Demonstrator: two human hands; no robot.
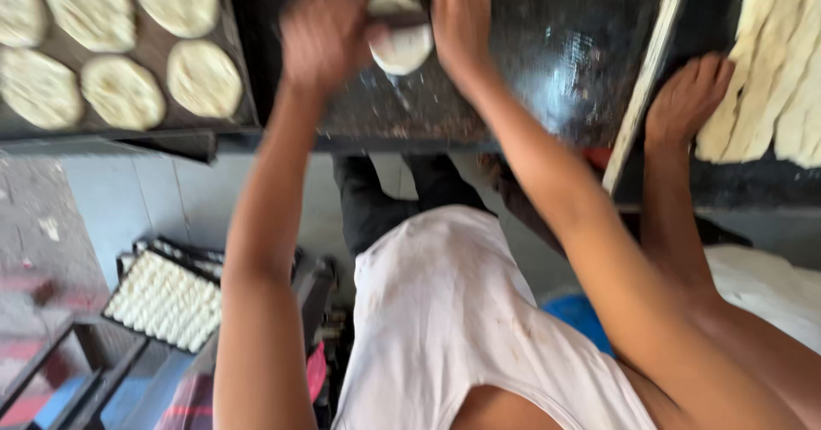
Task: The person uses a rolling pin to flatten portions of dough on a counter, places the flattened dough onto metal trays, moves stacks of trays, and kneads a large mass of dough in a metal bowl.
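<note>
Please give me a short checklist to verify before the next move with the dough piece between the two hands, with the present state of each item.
1. Dough piece is between both hands: ok, though motion blur hides the exact grip.
2. Left hand is on the dough: cannot tell, it is too blurred.
3. Right hand is beside the dough: ok, it rests at its right edge.
4. Dark work surface near the dough is free: ok.
5. Tray of flat dough rounds has a free spot: cannot tell, only part shows.
6. Other person's hand is apart from the dough: ok, it rests near the long dough strips.
</note>
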